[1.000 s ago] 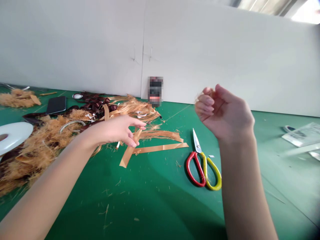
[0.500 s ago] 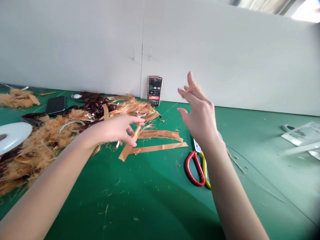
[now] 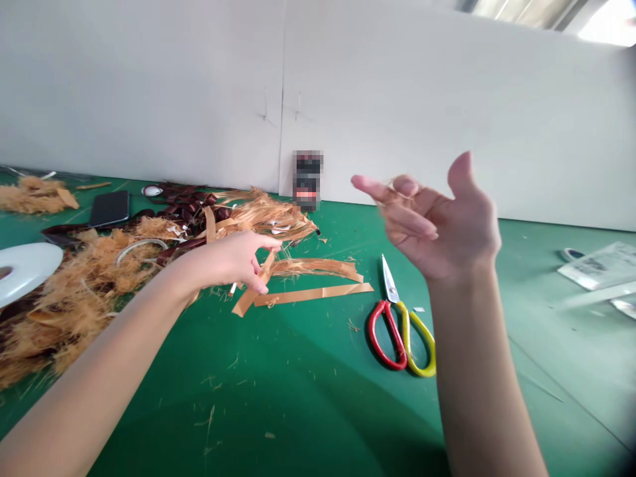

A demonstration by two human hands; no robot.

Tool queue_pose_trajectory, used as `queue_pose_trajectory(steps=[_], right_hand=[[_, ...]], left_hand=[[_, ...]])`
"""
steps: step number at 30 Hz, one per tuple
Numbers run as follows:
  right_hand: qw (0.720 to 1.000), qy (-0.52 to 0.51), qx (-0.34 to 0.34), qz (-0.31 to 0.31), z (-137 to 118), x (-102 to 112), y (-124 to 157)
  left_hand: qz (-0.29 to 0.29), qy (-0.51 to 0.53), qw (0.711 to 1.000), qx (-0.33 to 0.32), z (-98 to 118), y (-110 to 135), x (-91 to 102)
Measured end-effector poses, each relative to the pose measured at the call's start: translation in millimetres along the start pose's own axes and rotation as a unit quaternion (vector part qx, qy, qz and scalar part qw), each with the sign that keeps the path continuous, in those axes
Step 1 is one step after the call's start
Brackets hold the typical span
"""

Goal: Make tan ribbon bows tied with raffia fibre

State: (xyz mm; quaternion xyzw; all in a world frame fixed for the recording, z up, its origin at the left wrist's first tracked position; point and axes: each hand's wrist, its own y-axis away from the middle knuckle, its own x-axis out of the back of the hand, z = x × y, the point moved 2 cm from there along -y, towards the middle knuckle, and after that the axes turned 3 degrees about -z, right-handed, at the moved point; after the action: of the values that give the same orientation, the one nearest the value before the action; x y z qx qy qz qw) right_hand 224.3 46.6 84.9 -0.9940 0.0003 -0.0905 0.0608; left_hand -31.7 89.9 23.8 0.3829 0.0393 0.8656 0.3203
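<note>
My left hand (image 3: 233, 260) pinches an orange ribbon strip (image 3: 251, 291) whose lower end rests on the green table (image 3: 298, 384). My right hand (image 3: 437, 222) is raised above the table, palm toward me, fingers spread; thin orange fibres (image 3: 392, 189) cling around its fingertips. Below it lie scissors (image 3: 401, 324) with one red and one yellow handle. More flat orange strips (image 3: 318, 281) lie just beyond my left hand.
Heaps of frayed orange fibre (image 3: 74, 291) and dark red ribbon (image 3: 191, 209) cover the left. A white tape roll (image 3: 24, 268), a black phone (image 3: 112, 207), a standing phone (image 3: 307, 180) at the white wall, and clear packets (image 3: 601, 268) far right.
My right hand opened from a fist, swung left and up, then turned back palm toward me with fingers spread. My left hand drew the strip slightly left.
</note>
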Motion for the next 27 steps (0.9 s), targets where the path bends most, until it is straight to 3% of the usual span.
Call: queue_pose_trajectory(steps=[5,9,12,13,16,20,23,27], right_hand=[[0.999,-0.033,-0.022,-0.022,-5.9,10.9,3.7],[0.976,0.108,-0.156,-0.107,2.8,-7.5,7.7],[0.93,0.206,-0.227,-0.204,21.7,-32.7,14.3],[0.924,0.233,-0.228,-0.202,29.6,-40.2,16.3],[0.926,0.274,-0.183,-0.184,54.6,-58.4,21.8],[0.943,0.246,-0.115,-0.193,78.1,-68.3,26.9],[0.945,0.226,-0.114,-0.206,82.5,-68.8,30.8],[0.93,0.178,-0.15,-0.285,78.2,-72.0,42.0]], left_hand=[[0.01,0.015,1.0,-0.013,1.6,-0.1,1.9],[0.058,0.119,0.991,-0.03,10.4,-3.5,-9.7],[0.101,0.264,0.956,-0.073,18.1,-6.0,-29.3],[0.112,0.302,0.943,-0.077,19.6,-6.2,-37.2],[0.137,0.397,0.904,-0.076,19.9,-3.8,-60.0],[0.122,0.517,0.844,-0.077,11.7,1.2,-81.5],[0.113,0.575,0.806,-0.08,6.1,2.7,-88.9],[0.087,0.637,0.762,-0.081,6.7,1.8,-90.8]])
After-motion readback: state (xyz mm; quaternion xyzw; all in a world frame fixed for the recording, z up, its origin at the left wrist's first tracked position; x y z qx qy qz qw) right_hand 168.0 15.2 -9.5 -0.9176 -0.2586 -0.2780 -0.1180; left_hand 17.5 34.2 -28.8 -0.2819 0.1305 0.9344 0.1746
